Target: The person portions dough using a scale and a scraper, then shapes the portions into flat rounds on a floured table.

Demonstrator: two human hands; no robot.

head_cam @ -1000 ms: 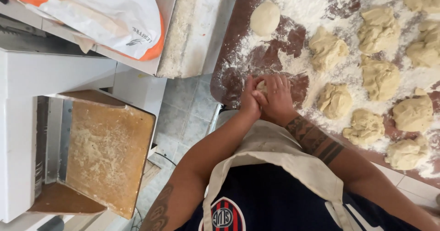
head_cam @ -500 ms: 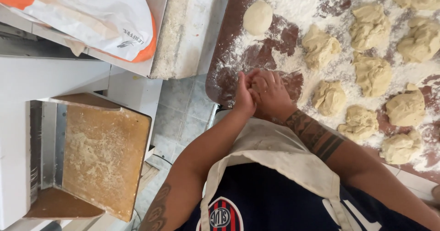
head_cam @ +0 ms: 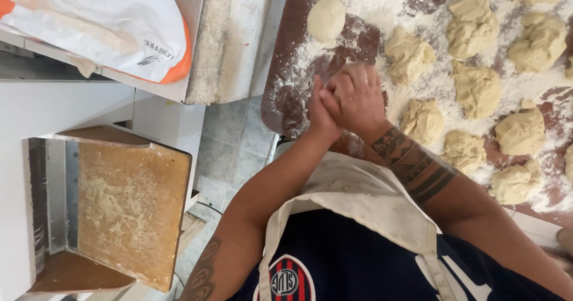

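My left hand (head_cam: pixel 321 115) and my right hand (head_cam: pixel 360 94) are pressed together, palms cupped, over the near left part of a floured brown board (head_cam: pixel 286 98). They close around a piece of dough that is almost wholly hidden between them. A smooth round dough ball (head_cam: pixel 326 18) lies on the board just beyond my hands. Several rough dough lumps, such as the nearest one (head_cam: pixel 422 121), lie to the right of my right hand. My right forearm carries a dark band tattoo.
A white and orange flour bag (head_cam: pixel 113 26) lies on the counter at the upper left. A floury wooden tray (head_cam: pixel 128 208) sits in a white machine at the left. Grey floor tiles (head_cam: pixel 233 152) show between it and the board.
Both hands stay pressed together in the same place and turn slightly against each other. The view has shifted a little.
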